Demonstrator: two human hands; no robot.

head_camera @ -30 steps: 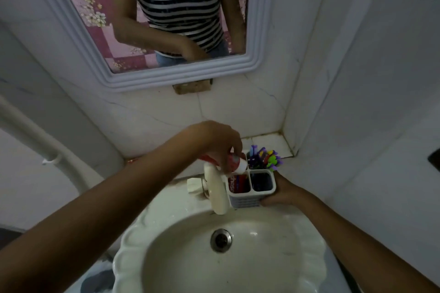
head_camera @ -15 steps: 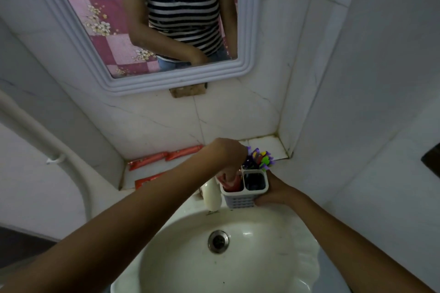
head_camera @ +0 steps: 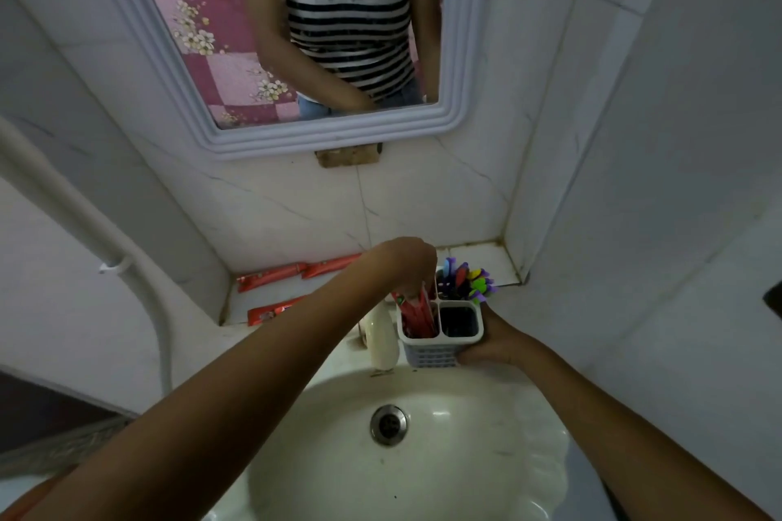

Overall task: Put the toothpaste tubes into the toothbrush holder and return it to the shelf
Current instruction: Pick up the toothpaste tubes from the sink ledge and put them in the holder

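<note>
- The toothbrush holder point(head_camera: 440, 334) is a small white plastic caddy with slotted lower walls, divided into compartments, held just above the back rim of the sink point(head_camera: 537, 457), beside the white tap point(head_camera: 383, 336).
- The right hand point(head_camera: 493, 341) grips the holder from its right side; its fingers point(head_camera: 469, 359) are curled against the lower wall, wrapped around the holder's corner.
- The left hand point(head_camera: 406, 262) reaches in from above over the holder's front left compartment, its fingers bunched together and pointing down, pinching the top end of a red toothpaste tube point(head_camera: 417, 311).
- That tube stands tilted inside the front left compartment, among other red tubes already there; how many lie in it cannot be told.
- The front right compartment looks dark; what is in it cannot be told.
- The rear compartment carries a cluster of toothbrushes point(head_camera: 465, 281) with purple, blue, red, yellow and green handles sticking up.
- Behind the sink runs a tiled shelf point(head_camera: 491, 262) set in the corner of the wall.
- Three more red toothpaste tubes lie flat on the shelf's left part: two end to end near the wall point(head_camera: 296, 272), one nearer the front edge point(head_camera: 275, 311), partly hidden by the left forearm.
- A framed mirror point(head_camera: 455, 55) hangs above, reflecting a person in a striped shirt.
</note>
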